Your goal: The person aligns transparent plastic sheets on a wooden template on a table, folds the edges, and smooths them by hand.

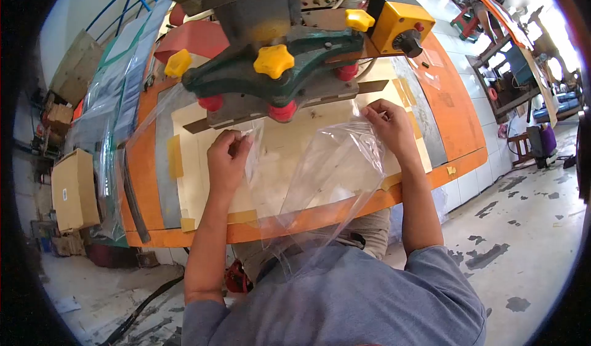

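Note:
A clear plastic sheet (332, 167) hangs between my two hands and drapes over the table's front edge toward my lap. My left hand (229, 158) pinches its left edge, fingers curled with the thumb on top. At its upper right corner my right hand (389, 124) is closed on the plastic. Just beyond the hands stands a press head (277, 69), dark green with yellow star knobs and a long metal bar underneath. Below the bar lies a pale board (203, 186), taped down at its edges. Whether the sheet reaches under the bar is hard to make out.
A yellow control box (400, 23) with a black dial sits right of the press. Stacked clear sheets (117, 94) lie left of the orange table (455, 112). A cardboard box (75, 189) stands at the left. Another person (489, 7) sits at the far right.

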`<action>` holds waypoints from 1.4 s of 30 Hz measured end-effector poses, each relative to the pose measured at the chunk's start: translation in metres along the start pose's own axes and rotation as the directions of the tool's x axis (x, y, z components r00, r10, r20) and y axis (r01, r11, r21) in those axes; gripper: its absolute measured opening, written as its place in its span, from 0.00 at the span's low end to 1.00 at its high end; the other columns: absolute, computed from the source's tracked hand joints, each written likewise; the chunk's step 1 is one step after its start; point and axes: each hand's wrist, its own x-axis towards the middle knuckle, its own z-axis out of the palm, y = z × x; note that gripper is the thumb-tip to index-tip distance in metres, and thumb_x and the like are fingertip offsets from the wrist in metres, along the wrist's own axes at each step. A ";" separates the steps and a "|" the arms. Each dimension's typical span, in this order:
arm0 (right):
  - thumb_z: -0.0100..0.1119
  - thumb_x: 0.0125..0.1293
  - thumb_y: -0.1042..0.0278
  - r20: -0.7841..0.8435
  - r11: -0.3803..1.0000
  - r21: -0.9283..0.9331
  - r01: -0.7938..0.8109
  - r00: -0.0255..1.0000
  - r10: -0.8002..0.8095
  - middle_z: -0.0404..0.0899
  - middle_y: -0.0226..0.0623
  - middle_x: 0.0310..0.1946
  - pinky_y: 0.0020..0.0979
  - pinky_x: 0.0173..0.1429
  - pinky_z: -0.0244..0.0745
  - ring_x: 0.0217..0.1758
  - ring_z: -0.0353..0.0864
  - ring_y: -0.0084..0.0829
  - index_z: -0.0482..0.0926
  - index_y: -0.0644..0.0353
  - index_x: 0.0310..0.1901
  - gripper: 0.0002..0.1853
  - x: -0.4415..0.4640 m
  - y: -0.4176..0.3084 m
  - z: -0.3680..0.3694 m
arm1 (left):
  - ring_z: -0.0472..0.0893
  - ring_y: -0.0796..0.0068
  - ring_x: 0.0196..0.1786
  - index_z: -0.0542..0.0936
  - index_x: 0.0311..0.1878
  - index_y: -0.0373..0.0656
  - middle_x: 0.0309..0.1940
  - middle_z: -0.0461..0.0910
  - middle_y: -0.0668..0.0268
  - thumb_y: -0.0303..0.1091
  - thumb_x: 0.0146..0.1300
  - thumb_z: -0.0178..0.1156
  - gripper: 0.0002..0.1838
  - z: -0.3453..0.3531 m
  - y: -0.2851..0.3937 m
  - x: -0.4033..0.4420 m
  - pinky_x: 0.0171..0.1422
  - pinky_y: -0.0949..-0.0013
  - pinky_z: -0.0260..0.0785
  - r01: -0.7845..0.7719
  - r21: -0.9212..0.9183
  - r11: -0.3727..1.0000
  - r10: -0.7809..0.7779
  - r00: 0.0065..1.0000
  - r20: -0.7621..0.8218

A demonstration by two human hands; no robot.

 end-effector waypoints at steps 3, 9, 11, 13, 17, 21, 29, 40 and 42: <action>0.70 0.73 0.50 0.008 0.994 0.087 -0.062 0.998 0.061 0.88 0.35 0.34 0.34 0.45 0.77 0.37 0.84 0.28 0.89 0.60 0.43 0.18 0.005 0.003 0.001 | 0.72 0.79 0.30 0.82 0.38 0.33 0.30 0.77 0.68 0.28 0.67 0.72 0.09 0.001 -0.001 0.001 0.34 0.71 0.65 -0.083 -0.012 0.996 0.082 0.996 -0.038; 0.68 0.75 0.47 0.002 0.966 0.255 -0.039 0.999 0.040 0.88 0.36 0.35 0.31 0.47 0.77 0.37 0.83 0.26 0.89 0.66 0.49 0.23 0.007 -0.002 0.000 | 0.70 0.84 0.29 0.83 0.40 0.35 0.28 0.77 0.71 0.30 0.69 0.72 0.09 -0.001 -0.001 0.000 0.34 0.75 0.64 -0.071 -0.091 0.993 0.068 0.997 -0.028; 0.68 0.74 0.51 0.070 0.989 0.126 -0.078 0.995 0.070 0.88 0.36 0.34 0.30 0.46 0.77 0.38 0.82 0.24 0.89 0.65 0.52 0.22 0.007 -0.005 -0.003 | 0.69 0.86 0.28 0.84 0.39 0.35 0.27 0.78 0.72 0.31 0.69 0.72 0.09 -0.003 0.001 -0.002 0.34 0.76 0.64 0.078 -0.095 0.992 -0.074 0.996 0.044; 0.69 0.74 0.54 0.086 0.984 0.164 -0.069 0.995 0.055 0.87 0.34 0.34 0.29 0.46 0.76 0.38 0.81 0.23 0.89 0.65 0.52 0.20 0.008 0.002 -0.003 | 0.68 0.87 0.26 0.84 0.39 0.36 0.24 0.77 0.75 0.32 0.70 0.71 0.09 -0.001 0.001 -0.001 0.32 0.76 0.63 0.050 -0.100 0.994 -0.047 0.998 0.034; 0.71 0.71 0.64 0.128 0.981 0.176 -0.082 0.990 0.060 0.86 0.30 0.34 0.27 0.45 0.75 0.38 0.80 0.20 0.89 0.66 0.51 0.14 0.004 -0.005 -0.006 | 0.68 0.87 0.27 0.83 0.38 0.36 0.24 0.76 0.75 0.32 0.70 0.71 0.09 -0.004 0.006 -0.001 0.32 0.76 0.63 0.067 -0.098 0.993 -0.065 0.998 0.026; 0.71 0.70 0.68 0.133 0.977 0.205 -0.056 0.991 0.029 0.86 0.29 0.35 0.27 0.45 0.75 0.38 0.79 0.19 0.89 0.65 0.49 0.11 0.002 -0.005 -0.008 | 0.67 0.88 0.27 0.82 0.37 0.36 0.23 0.74 0.76 0.32 0.70 0.71 0.10 -0.003 0.008 -0.001 0.31 0.76 0.61 0.101 -0.112 0.989 -0.099 0.995 0.024; 0.69 0.73 0.71 0.147 0.957 0.289 -0.015 0.989 -0.029 0.85 0.23 0.37 0.22 0.46 0.72 0.39 0.77 0.15 0.86 0.63 0.45 0.05 0.003 0.001 -0.009 | 0.65 0.88 0.27 0.81 0.35 0.37 0.23 0.72 0.78 0.32 0.71 0.71 0.11 0.000 -0.005 -0.001 0.31 0.77 0.59 0.061 -0.170 0.984 -0.062 0.998 -0.001; 0.63 0.73 0.67 0.247 0.845 0.502 -0.184 0.967 0.064 0.80 0.22 0.33 0.22 0.44 0.68 0.36 0.74 0.15 0.82 0.60 0.40 0.06 -0.001 -0.003 -0.024 | 0.64 0.89 0.32 0.74 0.29 0.41 0.26 0.68 0.80 0.25 0.71 0.66 0.13 -0.007 -0.002 -0.004 0.35 0.76 0.57 0.110 -0.481 0.870 -0.038 0.987 0.157; 0.61 0.73 0.66 0.261 0.830 0.527 -0.183 0.964 0.046 0.77 0.20 0.32 0.21 0.41 0.65 0.34 0.72 0.14 0.80 0.59 0.38 0.07 -0.002 -0.001 -0.025 | 0.64 0.89 0.33 0.73 0.28 0.42 0.27 0.69 0.79 0.24 0.70 0.66 0.14 -0.010 -0.002 -0.006 0.36 0.77 0.58 0.134 -0.525 0.840 -0.035 0.980 0.194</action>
